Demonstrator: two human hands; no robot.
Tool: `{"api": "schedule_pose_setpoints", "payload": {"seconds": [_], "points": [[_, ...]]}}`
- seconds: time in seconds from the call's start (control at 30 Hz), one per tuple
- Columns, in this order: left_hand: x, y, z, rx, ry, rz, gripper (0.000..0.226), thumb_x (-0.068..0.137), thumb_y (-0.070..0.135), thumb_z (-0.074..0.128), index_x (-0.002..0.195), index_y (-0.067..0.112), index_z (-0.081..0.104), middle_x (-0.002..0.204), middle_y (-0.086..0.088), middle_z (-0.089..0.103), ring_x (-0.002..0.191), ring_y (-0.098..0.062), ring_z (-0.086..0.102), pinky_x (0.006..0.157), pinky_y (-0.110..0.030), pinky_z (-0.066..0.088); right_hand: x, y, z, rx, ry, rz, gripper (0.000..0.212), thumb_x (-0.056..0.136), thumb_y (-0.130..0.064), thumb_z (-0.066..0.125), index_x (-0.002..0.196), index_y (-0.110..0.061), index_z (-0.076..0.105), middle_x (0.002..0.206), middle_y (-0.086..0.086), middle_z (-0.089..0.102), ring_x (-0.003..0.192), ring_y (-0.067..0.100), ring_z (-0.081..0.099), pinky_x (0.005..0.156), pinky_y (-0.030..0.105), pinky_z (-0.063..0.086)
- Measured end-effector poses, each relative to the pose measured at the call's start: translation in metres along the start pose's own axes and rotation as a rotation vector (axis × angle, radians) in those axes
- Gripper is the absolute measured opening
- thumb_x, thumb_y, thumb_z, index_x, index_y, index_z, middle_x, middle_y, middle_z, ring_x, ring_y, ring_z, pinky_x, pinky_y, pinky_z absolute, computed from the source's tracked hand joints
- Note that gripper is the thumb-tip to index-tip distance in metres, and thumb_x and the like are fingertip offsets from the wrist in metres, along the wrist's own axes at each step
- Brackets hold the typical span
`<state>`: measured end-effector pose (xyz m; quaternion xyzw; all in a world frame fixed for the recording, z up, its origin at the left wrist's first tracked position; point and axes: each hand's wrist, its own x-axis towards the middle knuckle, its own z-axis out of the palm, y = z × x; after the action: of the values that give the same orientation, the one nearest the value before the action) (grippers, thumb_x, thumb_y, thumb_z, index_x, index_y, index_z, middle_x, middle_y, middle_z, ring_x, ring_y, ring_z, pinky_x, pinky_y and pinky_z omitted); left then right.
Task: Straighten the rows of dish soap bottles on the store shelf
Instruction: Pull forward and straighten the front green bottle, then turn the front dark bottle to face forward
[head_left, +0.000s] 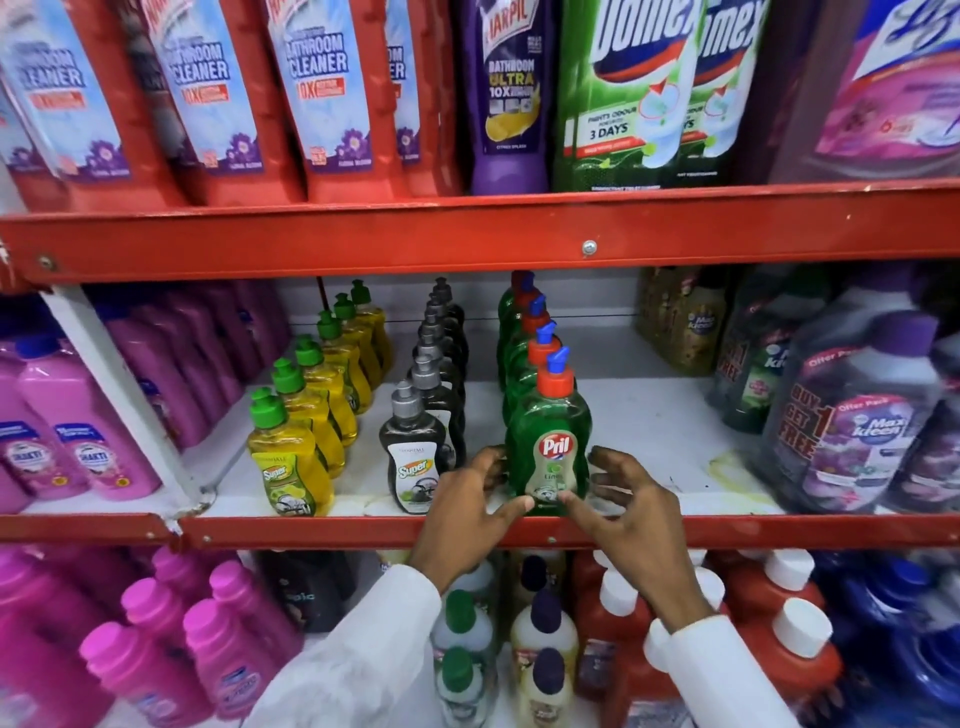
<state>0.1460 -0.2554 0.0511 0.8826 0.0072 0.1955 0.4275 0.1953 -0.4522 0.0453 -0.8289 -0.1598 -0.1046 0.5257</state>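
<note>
Three rows of dish soap bottles run front to back on the middle shelf (675, 447). The yellow row with green caps (289, 457) is on the left, the dark row with grey caps (413, 457) in the middle, and the green Pril row with orange caps (548, 441) on the right. My left hand (467, 514) and my right hand (631, 514) flank the front Pril bottle at its base. Both thumbs touch its lower front; the fingers are spread beside it, not closed around it.
The red shelf lip (311, 530) runs just below the hands. Pink bottles (78, 452) stand at the left, large purple Max Kleen packs (852, 415) at the right. Bare white shelf lies right of the Pril row. Bathroom cleaners fill the shelf above, assorted bottles the shelf below.
</note>
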Motion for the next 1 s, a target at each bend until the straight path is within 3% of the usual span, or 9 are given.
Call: {"api": "schedule_pose_setpoints", "payload": {"seconds": [0.07,0.13,0.2,0.3,0.4,0.5,0.63,0.73,1.0], "points": [[-0.018,0.004,-0.015,-0.031,0.073,0.035,0.050,0.083,0.025,0.080,0.129,0.023,0.062,0.121,0.011,0.070,0.109,0.002,0.066,0.100,-0.018,0.051,-0.023,-0.010,0.006,0.008,0.221,-0.083,0.043,0.075,-0.029,0.085,0.112,-0.023,0.063,0.103,-0.009,0.066,0.090,0.007,0.066,0.078,0.018,0.054],[-0.041,0.006,-0.035,-0.006,0.266,0.147,0.024,0.084,0.022,0.077,0.108,0.022,0.073,0.105,0.014,0.075,0.097,0.005,0.068,0.089,-0.012,0.053,-0.047,-0.024,0.019,0.021,0.334,-0.233,0.025,0.079,-0.021,0.078,0.099,-0.023,0.062,0.094,-0.010,0.063,0.086,0.003,0.062,0.077,0.011,0.047],[-0.060,0.001,-0.056,0.035,0.490,0.243,0.008,0.083,0.022,0.070,0.089,0.017,0.073,0.090,0.011,0.074,0.087,-0.001,0.069,0.080,-0.014,0.052,-0.063,-0.039,0.040,0.047,0.267,-0.301,0.017,0.081,-0.020,0.073,0.095,-0.024,0.063,0.091,-0.010,0.063,0.085,-0.001,0.060,0.077,0.005,0.043],[-0.059,-0.016,-0.077,-0.100,0.619,0.125,0.013,0.079,0.024,0.070,0.091,0.023,0.065,0.092,0.005,0.073,0.087,-0.009,0.070,0.080,-0.020,0.055,-0.057,-0.056,0.078,0.025,0.087,-0.291,0.023,0.085,-0.015,0.071,0.105,-0.025,0.064,0.103,-0.009,0.066,0.095,-0.005,0.060,0.085,0.005,0.044],[-0.044,-0.039,-0.087,-0.065,0.476,-0.025,0.042,0.078,0.018,0.080,0.115,0.025,0.060,0.115,0.006,0.071,0.100,-0.008,0.069,0.092,-0.023,0.055,-0.033,-0.066,0.107,-0.034,-0.064,-0.236,0.038,0.090,-0.019,0.066,0.127,-0.022,0.057,0.125,-0.007,0.064,0.113,0.001,0.058,0.103,0.014,0.043],[-0.031,-0.061,-0.090,-0.012,0.275,-0.108,0.051,0.078,0.019,0.082,0.125,0.017,0.060,0.117,0.002,0.072,0.099,-0.011,0.071,0.092,-0.032,0.059,-0.016,-0.071,0.116,-0.122,-0.175,-0.209,0.043,0.090,-0.018,0.065,0.132,-0.017,0.056,0.127,0.000,0.068,0.114,0.014,0.065,0.103,0.030,0.050],[-0.020,-0.074,-0.092,-0.082,0.151,-0.104,0.036,0.078,0.015,0.081,0.110,0.022,0.066,0.103,0.003,0.078,0.088,-0.001,0.074,0.087,-0.033,0.062,-0.009,-0.073,0.114,-0.160,-0.203,-0.168,0.034,0.089,-0.015,0.068,0.123,-0.018,0.064,0.114,0.000,0.074,0.101,0.013,0.070,0.089,0.014,0.048],[-0.016,-0.080,-0.092,-0.096,0.130,-0.093,0.036,0.076,0.009,0.083,0.109,0.018,0.069,0.101,0.004,0.078,0.085,0.005,0.072,0.080,-0.018,0.059,-0.008,-0.071,0.112,-0.159,-0.188,-0.122,0.029,0.090,-0.016,0.068,0.118,-0.019,0.065,0.109,-0.001,0.075,0.095,0.010,0.070,0.089,0.018,0.052],[-0.016,-0.081,-0.089,-0.169,0.098,-0.090,0.039,0.076,0.011,0.084,0.109,0.023,0.067,0.103,0.004,0.077,0.086,0.006,0.072,0.078,-0.015,0.057,-0.009,-0.071,0.111,-0.176,-0.175,-0.067,0.024,0.089,-0.018,0.067,0.112,-0.018,0.065,0.097,-0.002,0.072,0.084,0.012,0.067,0.080,0.018,0.050]]}}
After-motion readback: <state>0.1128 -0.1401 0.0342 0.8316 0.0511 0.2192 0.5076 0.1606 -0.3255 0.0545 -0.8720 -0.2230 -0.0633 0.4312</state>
